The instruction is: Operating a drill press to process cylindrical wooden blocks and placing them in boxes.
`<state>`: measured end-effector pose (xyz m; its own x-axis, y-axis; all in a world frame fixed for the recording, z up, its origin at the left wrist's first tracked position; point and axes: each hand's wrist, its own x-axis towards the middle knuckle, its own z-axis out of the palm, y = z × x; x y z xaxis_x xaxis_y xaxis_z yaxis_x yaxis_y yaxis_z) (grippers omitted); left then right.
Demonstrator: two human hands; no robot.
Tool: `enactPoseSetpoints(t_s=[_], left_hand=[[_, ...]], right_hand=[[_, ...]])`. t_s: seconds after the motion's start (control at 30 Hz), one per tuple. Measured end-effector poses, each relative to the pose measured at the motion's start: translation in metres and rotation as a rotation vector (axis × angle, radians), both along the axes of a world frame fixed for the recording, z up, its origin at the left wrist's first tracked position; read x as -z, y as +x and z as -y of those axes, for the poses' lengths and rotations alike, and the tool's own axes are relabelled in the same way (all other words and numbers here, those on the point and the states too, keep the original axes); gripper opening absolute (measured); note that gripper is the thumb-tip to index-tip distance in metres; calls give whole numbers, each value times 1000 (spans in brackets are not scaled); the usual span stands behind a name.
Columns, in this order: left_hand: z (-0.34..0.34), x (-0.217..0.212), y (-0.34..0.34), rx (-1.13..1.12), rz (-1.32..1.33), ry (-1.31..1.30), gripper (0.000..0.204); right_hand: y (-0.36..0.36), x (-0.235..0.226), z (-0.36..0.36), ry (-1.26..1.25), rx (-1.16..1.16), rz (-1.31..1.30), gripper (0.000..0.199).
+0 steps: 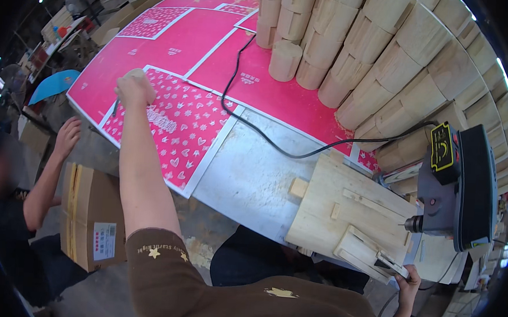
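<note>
My left hand reaches far out over the pink patterned sheet at the left end of the table. Its fingers are closed around a pale, wood-coloured piece, mostly hidden by the hand. A thin dark object lies just below that hand. At the lower right, my right hand grips the end of a metal clamp on a wooden jig board. Wooden strips are fixed on the board, beneath a drill press with its chuck above the board's right side.
Stacked wooden cylinders line the table's back right. A black cable crosses the pink covering to the drill. A small wooden block sits at the board's left edge. Left of the table, a co-worker's hand is raised near a cardboard box.
</note>
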<state>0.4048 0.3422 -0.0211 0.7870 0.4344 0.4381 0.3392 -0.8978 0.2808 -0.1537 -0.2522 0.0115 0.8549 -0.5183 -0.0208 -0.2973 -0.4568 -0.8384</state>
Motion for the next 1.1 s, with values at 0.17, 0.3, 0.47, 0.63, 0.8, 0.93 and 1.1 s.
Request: enactPoseSetpoints(t_s=[0.17, 0.3, 0.47, 0.63, 0.8, 0.93, 1.1], left_hand=[[40, -1, 31, -23, 146, 130, 60], [162, 17, 50, 598, 556, -118, 71], [309, 56, 48, 799, 199, -657, 80], [341, 60, 42, 605, 116, -752, 84], [320, 31, 10, 595, 229, -739, 81], [281, -7, -50, 724, 318, -754, 64], [251, -42, -178, 1040, 179, -1445, 44]], right_hand=[[3, -2, -7, -37, 72, -108, 22], [4, -3, -9, -24, 115, -109, 22], [4, -5, -10, -25, 136, -119, 21], [1, -1, -10, 6, 125, -70, 20], [7, 3, -6, 44, 94, -18, 20], [8, 8, 1, 63, 99, -26, 21], [3, 21, 12, -128, 42, 45, 26]])
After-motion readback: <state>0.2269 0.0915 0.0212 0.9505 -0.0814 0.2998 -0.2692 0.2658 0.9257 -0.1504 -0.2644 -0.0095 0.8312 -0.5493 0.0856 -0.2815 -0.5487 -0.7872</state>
